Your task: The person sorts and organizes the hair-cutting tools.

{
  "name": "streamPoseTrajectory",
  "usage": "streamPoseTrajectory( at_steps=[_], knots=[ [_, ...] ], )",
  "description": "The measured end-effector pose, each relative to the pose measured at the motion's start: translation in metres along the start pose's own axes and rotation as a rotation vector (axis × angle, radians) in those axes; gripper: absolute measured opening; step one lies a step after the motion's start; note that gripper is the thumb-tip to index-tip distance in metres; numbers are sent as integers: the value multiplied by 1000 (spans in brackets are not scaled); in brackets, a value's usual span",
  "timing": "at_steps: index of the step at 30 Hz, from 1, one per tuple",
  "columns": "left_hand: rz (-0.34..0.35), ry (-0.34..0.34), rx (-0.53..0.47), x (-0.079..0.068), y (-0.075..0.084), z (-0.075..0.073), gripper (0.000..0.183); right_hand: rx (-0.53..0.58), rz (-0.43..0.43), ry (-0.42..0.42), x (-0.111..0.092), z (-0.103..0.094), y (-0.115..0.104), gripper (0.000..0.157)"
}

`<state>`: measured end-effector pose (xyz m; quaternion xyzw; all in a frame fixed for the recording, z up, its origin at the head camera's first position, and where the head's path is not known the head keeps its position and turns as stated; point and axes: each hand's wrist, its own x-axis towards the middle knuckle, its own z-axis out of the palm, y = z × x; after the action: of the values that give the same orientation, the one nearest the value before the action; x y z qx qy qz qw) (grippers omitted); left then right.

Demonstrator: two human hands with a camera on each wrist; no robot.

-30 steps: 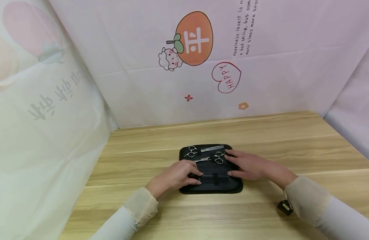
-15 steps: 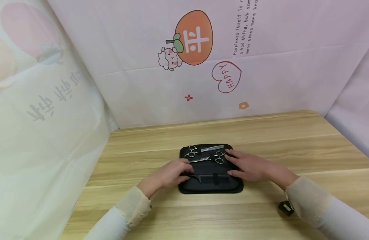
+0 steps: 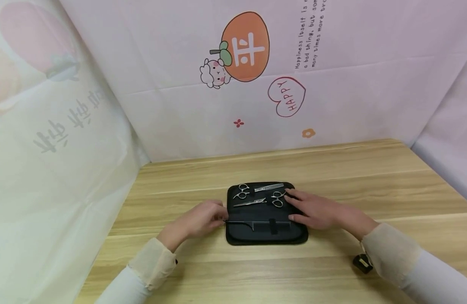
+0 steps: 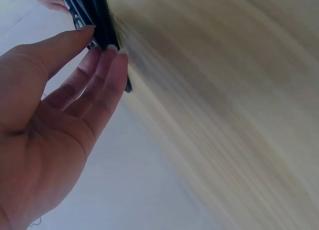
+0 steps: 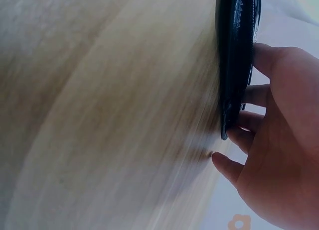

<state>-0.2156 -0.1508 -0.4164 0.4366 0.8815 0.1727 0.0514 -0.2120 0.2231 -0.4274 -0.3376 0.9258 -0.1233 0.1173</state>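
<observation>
A black zip case (image 3: 252,215) lies unfolded flat on the wooden table. In its far half are two pairs of silver hairdressing scissors: thinning scissors (image 3: 269,187) at the back and cutting scissors (image 3: 252,202) in front. A dark tail comb (image 3: 262,226) lies under a strap in the near half, its thin tail pointing left. My left hand (image 3: 204,217) is at the case's left edge, fingertips by the tail's end; in the left wrist view its thumb and loosely bent fingers are apart. Along the right edge my right hand (image 3: 313,209) rests with extended fingers.
The wooden table (image 3: 180,181) extends around the case on every side. Behind it hangs a white printed cloth (image 3: 180,118), with more cloth at both sides. A small black box (image 3: 362,263) with a yellow label shows beside the right cuff.
My left hand has slid left along the comb to the case's left edge, uncovering the comb's tail and the cutting scissors' blades. The right hand and the case have stayed in place.
</observation>
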Motion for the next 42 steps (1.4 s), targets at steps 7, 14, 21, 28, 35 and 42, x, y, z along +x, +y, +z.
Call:
streamPoseTrajectory(
  at_steps=[7,14,21,28,35,42],
  knots=[
    [35,12,-2,-3,-1,-2,12,-5,-23,34,-3,-1,-1,67],
    [55,3,-24,3,4,-3,18,-8,-9,-6,-3,-3,-5,57],
    [92,2,-25,11,8,-1,17,-47,-16,-24,-2,-1,-3,52],
    [105,-4,0,19,11,2,12,-46,-15,-31,-1,-2,-3,52],
    [184,-8,28,28,15,7,15,-44,-24,-25,-1,-1,-3,52],
    [216,4,38,35,18,14,13,-1,22,-35,0,-2,-4,64]
  ],
)
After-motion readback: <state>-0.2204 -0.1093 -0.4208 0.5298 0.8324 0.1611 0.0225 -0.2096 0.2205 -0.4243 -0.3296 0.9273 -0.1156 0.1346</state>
